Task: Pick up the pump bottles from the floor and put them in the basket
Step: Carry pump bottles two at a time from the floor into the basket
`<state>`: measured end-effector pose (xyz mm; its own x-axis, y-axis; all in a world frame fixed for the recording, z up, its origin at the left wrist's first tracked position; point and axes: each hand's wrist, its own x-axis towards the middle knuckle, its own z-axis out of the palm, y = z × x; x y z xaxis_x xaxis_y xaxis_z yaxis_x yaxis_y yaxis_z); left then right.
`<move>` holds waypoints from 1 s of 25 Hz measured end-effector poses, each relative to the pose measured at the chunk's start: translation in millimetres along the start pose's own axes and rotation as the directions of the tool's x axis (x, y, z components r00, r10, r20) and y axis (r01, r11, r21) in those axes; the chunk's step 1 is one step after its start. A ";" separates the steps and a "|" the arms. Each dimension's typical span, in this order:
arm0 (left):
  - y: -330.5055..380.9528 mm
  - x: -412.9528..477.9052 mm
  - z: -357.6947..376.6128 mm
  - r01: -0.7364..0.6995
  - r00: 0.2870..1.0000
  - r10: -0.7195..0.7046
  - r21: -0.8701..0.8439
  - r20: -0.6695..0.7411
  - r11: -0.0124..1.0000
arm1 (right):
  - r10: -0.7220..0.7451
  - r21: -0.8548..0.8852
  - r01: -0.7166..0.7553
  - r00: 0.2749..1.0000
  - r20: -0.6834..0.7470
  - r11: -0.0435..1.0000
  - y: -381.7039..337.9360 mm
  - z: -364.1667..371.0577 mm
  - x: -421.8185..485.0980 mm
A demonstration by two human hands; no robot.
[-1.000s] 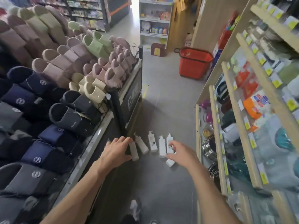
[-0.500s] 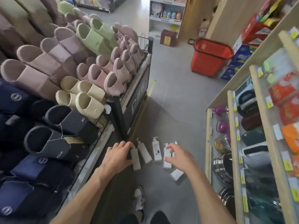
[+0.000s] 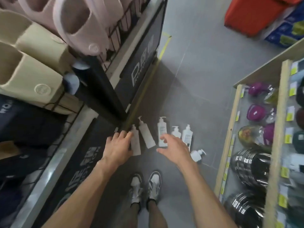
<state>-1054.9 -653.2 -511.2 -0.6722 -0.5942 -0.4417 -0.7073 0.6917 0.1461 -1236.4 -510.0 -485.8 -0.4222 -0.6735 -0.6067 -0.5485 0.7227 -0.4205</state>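
While you bend over the grey floor (image 3: 205,71), both of your hands hang above the pump bottles (image 3: 146,137), six of them, all lying on the tiles and none lifted. Your left hand (image 3: 117,146) reaches forward with its fingers (image 3: 126,135) straight and close together, holding nothing. The fingertips meet the edge of the leftmost beige bottle (image 3: 136,145) in this view, but whether they truly touch it cannot be told. Just beside that one lies a second beige bottle (image 3: 145,132), tilted, with its pump toward the rack (image 3: 102,89).

Your right hand (image 3: 175,148) is spread wide and loose, thumb out to the left, and empty. It covers the lower end of the tall white bottle (image 3: 162,129) and most of a small white bottle (image 3: 176,131) behind it. Another labelled white bottle (image 3: 187,135) lies just right of your hand. A squat white bottle (image 3: 196,155) lies on its side nearest the shelf (image 3: 230,129), pump pointing right.

You can see the red basket (image 3: 253,15) at the top right, well apart from the bottles and only partly in view. The rack to your left holds cream and pink slippers (image 3: 32,71). The wooden shelf to your right carries dark pots (image 3: 250,163) and purple items. Your two shoes (image 3: 153,185) stand just below your hands.
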 end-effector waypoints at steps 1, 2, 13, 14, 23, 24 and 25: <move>-4.7 18.4 19.1 0.014 1.000 -0.014 -0.016 -0.003 1.000 | -0.006 -0.006 0.006 1.000 -0.005 1.000 6.8 12.6 24.0; -11.1 39.0 44.4 0.024 1.000 -0.024 -0.031 -0.010 0.999 | -0.015 -0.020 0.015 1.000 -0.001 1.000 15.9 30.5 52.1; -77.2 208.1 349.4 0.050 0.997 -0.040 -0.156 0.069 0.986 | -0.083 -0.148 0.087 0.996 0.031 0.985 130.3 258.1 288.3; -81.0 218.3 370.1 0.068 0.995 -0.055 -0.157 0.087 0.985 | -0.081 -0.148 0.086 0.996 0.036 0.985 138.1 275.3 305.4; -80.0 269.1 479.6 0.318 0.915 -0.397 -0.479 -0.071 0.818 | -0.081 -0.128 0.067 0.991 -0.106 0.990 170.9 357.2 401.3; -76.8 273.8 487.4 0.377 0.889 -0.457 -0.532 -0.022 0.759 | -0.072 -0.115 0.057 0.989 -0.131 0.992 171.4 362.7 405.8; -74.3 278.3 494.4 0.427 0.864 -0.503 -0.569 0.029 0.702 | -0.059 -0.100 0.045 0.988 -0.142 0.994 171.4 366.5 409.0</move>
<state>-1081.3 -666.9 -1082.5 -0.2189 -0.8493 -0.4803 -0.9086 -0.0021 0.4177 -1238.6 -604.7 -1053.2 -0.4875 -0.7300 -0.4790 -0.6365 0.6726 -0.3773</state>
